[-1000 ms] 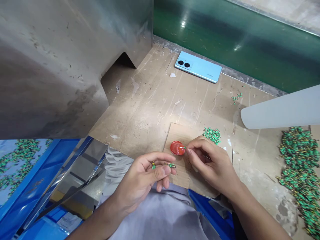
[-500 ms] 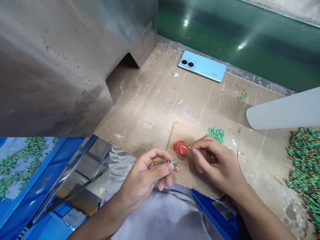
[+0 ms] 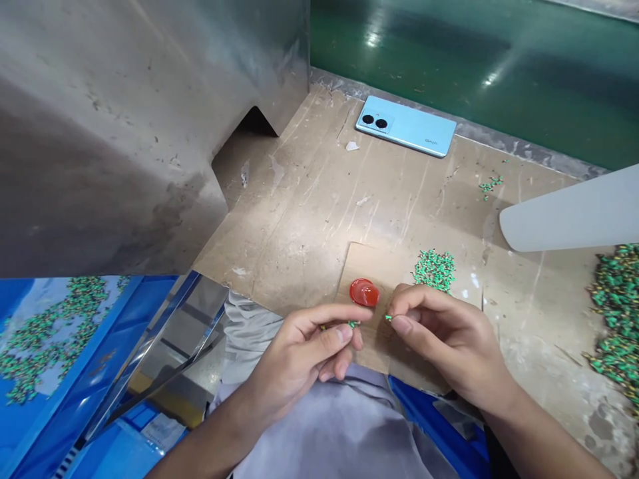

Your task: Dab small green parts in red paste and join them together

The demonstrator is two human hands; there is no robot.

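Observation:
My left hand [image 3: 304,359] pinches a thin rod carrying small green parts [image 3: 349,324] between thumb and fingers, held over my lap at the table's near edge. My right hand [image 3: 444,332] pinches one small green part [image 3: 388,317] at its fingertips, a short gap to the right of the rod's end. A small red cap [image 3: 364,292] holding red liquid sits on a cardboard sheet [image 3: 394,266] just beyond both hands. A little pile of green parts [image 3: 434,269] lies behind my right hand.
A light blue phone [image 3: 405,126] lies face down at the back of the table. A big heap of green parts [image 3: 616,313] fills the right edge under a white chute [image 3: 574,213]. A metal housing [image 3: 124,120] stands left; a blue bin [image 3: 54,346] with green parts is lower left.
My right hand has drawn the green part back from the red cap toward the rod in my left hand. The view has shifted slightly.

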